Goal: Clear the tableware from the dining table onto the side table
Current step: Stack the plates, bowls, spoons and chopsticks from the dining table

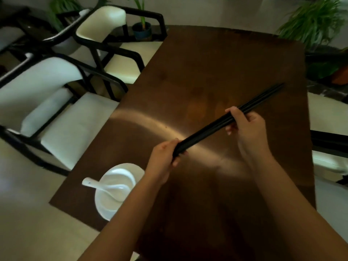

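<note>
A bundle of black chopsticks (211, 128) is held slantwise above the brown dining table (216, 63). My left hand (163, 157) grips the near, lower end. My right hand (246, 125) is closed around the chopsticks past their middle, and the far tips stick out beyond it toward the upper right. Near the table's left front corner lies a white plate (136, 169) with a white bowl (111, 202) on it. A white ceramic spoon (101, 186) rests in the bowl with its handle pointing left.
Two black-framed chairs with cream cushions (62, 117) (120, 44) stand along the table's left side. Another chair (329, 140) is at the right. Potted plants (314, 21) (142, 25) stand beyond the far end. Pale floor lies at the left.
</note>
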The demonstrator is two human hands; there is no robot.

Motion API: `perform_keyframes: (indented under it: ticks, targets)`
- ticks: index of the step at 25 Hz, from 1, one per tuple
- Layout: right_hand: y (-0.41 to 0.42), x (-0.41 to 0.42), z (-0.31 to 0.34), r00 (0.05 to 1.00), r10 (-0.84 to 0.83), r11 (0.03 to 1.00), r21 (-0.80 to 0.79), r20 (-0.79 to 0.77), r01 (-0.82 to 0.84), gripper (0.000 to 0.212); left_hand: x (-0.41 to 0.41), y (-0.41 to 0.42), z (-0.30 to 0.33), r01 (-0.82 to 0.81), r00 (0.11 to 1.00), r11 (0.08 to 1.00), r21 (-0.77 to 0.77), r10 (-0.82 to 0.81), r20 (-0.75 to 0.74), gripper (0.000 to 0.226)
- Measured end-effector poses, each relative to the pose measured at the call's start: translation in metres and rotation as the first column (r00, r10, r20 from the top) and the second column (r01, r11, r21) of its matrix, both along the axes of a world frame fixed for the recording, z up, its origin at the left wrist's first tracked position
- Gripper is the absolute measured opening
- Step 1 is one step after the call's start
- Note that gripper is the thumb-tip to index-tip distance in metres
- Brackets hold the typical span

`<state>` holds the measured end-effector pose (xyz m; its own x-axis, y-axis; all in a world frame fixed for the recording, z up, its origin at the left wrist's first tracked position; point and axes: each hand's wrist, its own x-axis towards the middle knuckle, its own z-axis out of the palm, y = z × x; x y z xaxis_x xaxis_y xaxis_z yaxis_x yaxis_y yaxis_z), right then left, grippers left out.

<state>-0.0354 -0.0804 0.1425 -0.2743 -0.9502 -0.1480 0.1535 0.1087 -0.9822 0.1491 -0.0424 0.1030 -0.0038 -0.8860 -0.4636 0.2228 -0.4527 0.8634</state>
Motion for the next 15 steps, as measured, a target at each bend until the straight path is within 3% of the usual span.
perform_keyframes:
  ticks: [6,11,15]
  targets:
    - [-0.017,0.11,0.01,0.932,0.175,0.979,0.043,0.317,-0.199,0.017,0.119,0.014,0.032,-0.13,0.99,0.979,-0.159,0.137,0.03,0.028]
    - [-0.037,0.202,0.024,0.821,0.304,0.915,0.092,0.483,-0.393,0.007,0.219,0.032,0.041,-0.222,0.975,0.971,-0.084,0.223,0.003,0.026]
    - [-0.053,0.246,0.003,0.831,0.293,0.874,0.22,0.474,-0.433,0.005,0.273,0.051,0.014,-0.318,0.946,0.948,0.017,0.318,-0.06,0.025]
